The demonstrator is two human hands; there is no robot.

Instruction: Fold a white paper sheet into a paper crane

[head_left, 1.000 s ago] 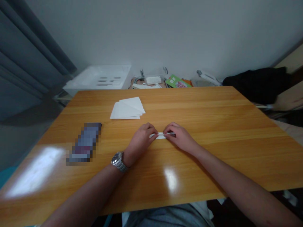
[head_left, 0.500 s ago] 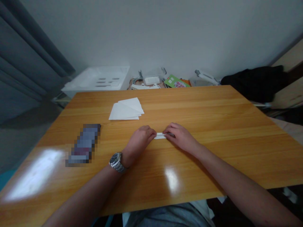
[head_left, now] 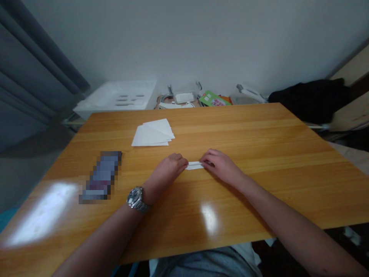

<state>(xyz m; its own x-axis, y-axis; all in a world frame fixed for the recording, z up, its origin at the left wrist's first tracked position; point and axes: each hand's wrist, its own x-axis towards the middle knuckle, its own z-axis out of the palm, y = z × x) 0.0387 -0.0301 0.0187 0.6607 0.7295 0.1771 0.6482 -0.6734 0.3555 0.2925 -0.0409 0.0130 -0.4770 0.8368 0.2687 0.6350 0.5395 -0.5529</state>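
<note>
A narrow strip of folded white paper (head_left: 194,166) lies on the wooden table (head_left: 245,134), with a crease line running along its length. My left hand (head_left: 172,169) pinches its left end between thumb and fingers; a metal wristwatch (head_left: 137,199) is on that wrist. At the other end my right hand (head_left: 217,164) is closed on the paper, its fingers curled and covering that end. Only the middle of the strip shows between the two hands.
Several loose white sheets (head_left: 152,133) lie stacked toward the back left. A blurred-out phone-like device (head_left: 100,175) rests at the left. Beyond the far edge are a white tray (head_left: 115,98), a green booklet (head_left: 213,99) and a black cloth (head_left: 311,100).
My left hand has slid slightly left along the strip, and a little more of the paper shows between the hands. My right hand has barely moved.
</note>
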